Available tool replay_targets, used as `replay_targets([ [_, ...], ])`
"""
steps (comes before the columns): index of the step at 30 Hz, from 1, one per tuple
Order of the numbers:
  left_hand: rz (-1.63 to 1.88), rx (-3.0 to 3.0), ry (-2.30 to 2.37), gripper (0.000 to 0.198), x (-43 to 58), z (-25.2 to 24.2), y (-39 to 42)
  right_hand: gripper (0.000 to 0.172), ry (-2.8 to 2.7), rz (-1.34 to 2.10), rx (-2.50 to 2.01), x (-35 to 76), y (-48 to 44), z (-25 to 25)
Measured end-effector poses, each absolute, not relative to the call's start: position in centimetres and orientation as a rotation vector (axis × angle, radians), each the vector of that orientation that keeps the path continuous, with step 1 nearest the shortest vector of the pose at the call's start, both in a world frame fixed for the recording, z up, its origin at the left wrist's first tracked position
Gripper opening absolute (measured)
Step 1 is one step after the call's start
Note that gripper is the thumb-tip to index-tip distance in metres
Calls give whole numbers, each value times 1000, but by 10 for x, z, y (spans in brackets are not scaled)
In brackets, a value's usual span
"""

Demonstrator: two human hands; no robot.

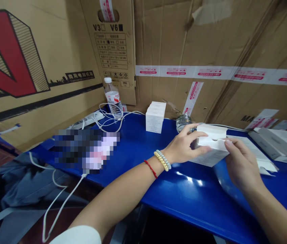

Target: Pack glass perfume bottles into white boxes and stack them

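Between my two hands is a small white carton point(210, 157), its top flap standing up at the back. My left hand point(187, 144) grips the carton's left side, thumb along the front edge and fingers behind. At the right end my right hand point(241, 159) holds it, with the thumb at the top corner. Whatever is inside the carton is hidden from view. Just behind my left hand lies a clear crumpled plastic item point(183, 122). To the right, flat white cardboard point(256, 152) lies on the blue table point(184, 195).
A row of small white boxes point(155, 117) stands at the back. A water bottle point(113, 98) is among white cables beside a power strip point(91, 119). At left lies a blurred-out device point(100, 152) with a cable. Grey-white boxes point(280, 145) sit right. Large cardboard point(209, 40) walls the back.
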State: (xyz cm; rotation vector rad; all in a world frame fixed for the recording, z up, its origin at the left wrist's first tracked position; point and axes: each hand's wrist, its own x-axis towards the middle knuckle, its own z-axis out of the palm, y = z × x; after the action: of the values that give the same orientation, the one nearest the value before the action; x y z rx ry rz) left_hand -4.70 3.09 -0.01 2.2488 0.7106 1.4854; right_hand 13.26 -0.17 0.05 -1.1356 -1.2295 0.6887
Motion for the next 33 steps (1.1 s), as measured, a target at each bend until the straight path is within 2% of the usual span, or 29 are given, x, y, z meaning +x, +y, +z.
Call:
replay_targets([
  [4,1459,2267,714,44,-49,-1,31,37,-1144,850,-1121,131,-2,5],
  [10,1416,2263,776,44,-51,-2,30,37,-1275,735,-1120,130,0,6],
  [17,1427,2286,843,45,-50,-3,31,27,-1414,651,-1035,134,10,-1],
  [27,1365,2319,954,41,-55,5,30,31,-1469,713,-951,139,17,1],
  [33,1296,2311,905,49,-56,7,29,27,-1435,801,-909,139,18,6],
])
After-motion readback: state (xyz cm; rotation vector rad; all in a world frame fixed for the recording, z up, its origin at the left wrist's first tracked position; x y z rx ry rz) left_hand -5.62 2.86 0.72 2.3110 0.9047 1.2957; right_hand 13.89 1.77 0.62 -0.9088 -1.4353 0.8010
